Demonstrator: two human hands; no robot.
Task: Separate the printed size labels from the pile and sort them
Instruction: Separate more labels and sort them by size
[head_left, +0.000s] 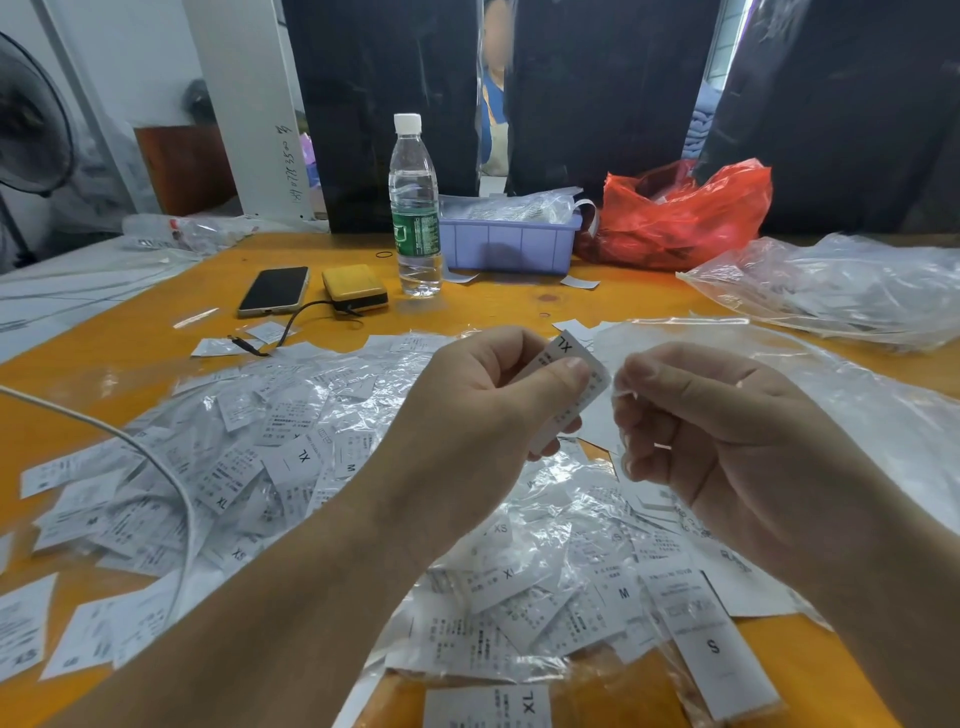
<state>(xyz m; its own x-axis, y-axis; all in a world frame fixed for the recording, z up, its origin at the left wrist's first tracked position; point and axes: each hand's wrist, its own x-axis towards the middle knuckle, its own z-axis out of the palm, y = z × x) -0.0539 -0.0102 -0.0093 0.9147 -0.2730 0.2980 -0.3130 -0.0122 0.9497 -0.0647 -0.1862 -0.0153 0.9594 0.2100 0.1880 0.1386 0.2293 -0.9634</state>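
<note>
A wide pile of white printed size labels (291, 457), many in clear plastic sleeves, covers the orange table (519, 306). Letters such as XL, XS, M and S show on them. My left hand (467, 410) pinches a small stack of labels (569, 384) marked XL between thumb and fingers, raised above the pile. Just to its right, my right hand (696, 431) has its fingers curled around a thin clear plastic sleeve (621, 395) that touches the stack's edge. An S label (714, 644) and another XL label (498, 706) lie near the front edge.
At the back stand a water bottle (414, 208), a lilac bin (511, 241) with bagged labels and a red plastic bag (680, 218). A phone (274, 291) and yellow power bank (355, 288) lie at left-centre. Clear bags (841, 286) lie right. A white cable (171, 483) crosses the pile.
</note>
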